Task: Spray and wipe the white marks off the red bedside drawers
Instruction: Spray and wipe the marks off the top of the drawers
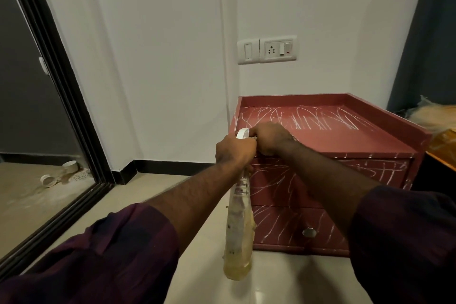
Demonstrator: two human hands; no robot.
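The red bedside drawers (345,140) stand against the white wall, with white scribble marks across the back of the top and over both drawer fronts. My left hand (234,152) grips the neck of a clear spray bottle (238,229) holding yellowish liquid, which hangs down in front of the unit's left corner. My right hand (270,137) is curled over the bottle's white spray head (242,133) at the top's front-left edge. The nozzle is hidden under my fingers.
A wall socket and switch plate (266,50) sits above the drawers. At the left stands a black-framed sliding door (61,96). A dark curtain (429,44) hangs at the right, above a bed edge with straw-like fibres (436,116). The floor (197,266) is beige tile.
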